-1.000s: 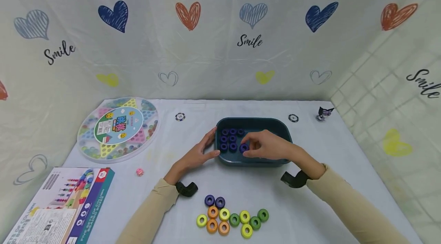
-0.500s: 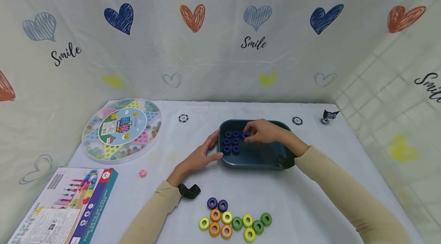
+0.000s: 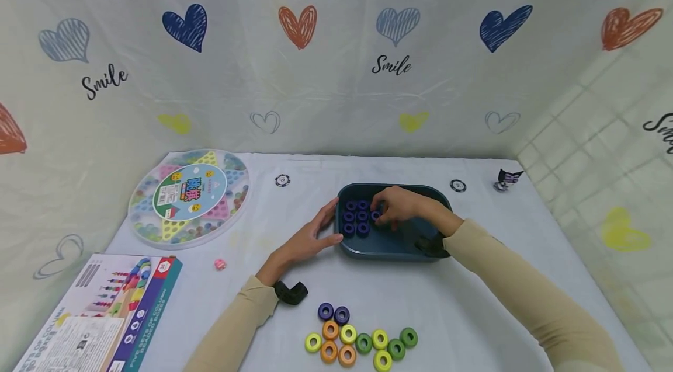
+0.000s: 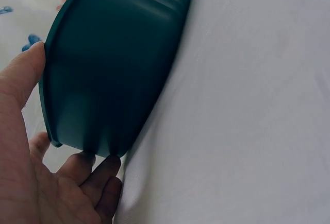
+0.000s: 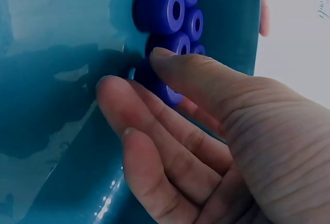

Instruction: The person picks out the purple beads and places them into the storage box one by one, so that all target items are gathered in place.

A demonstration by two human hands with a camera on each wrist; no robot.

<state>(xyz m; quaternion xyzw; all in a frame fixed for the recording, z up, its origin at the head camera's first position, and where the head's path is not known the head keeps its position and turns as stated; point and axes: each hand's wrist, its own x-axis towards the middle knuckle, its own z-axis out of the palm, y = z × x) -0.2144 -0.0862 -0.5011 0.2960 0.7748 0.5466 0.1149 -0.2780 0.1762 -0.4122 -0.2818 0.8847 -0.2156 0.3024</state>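
Note:
Inside the dark teal tray (image 3: 391, 256), my right hand (image 3: 402, 207) pinches a purple bead (image 3: 375, 216) between thumb and fingers. The right wrist view shows the thumb over the held bead, close beside other purple beads (image 5: 160, 10). Several purple beads (image 3: 362, 216) stand grouped at the tray's left end, holes up. My left hand (image 3: 305, 242) rests against the tray's left end, thumb spread apart from the fingers. In the left wrist view, the thumb (image 4: 33, 64) touches the rim and the other fingertips are at the outer wall.
In front of the tray lie two purple beads (image 3: 342, 315) and several orange (image 3: 330, 330), yellow (image 3: 312, 343) and green beads (image 3: 408, 337). A Chinese checkers set (image 3: 189, 191) and a boxed bead toy (image 3: 100, 313) lie left. Two chips (image 3: 283, 180) and a small figurine (image 3: 507, 179) sit farther back.
My right hand has moved away from the tray's near side toward its back with a purple bead, then slightly nearer again, setting it against the others. The left hand stays at the tray.

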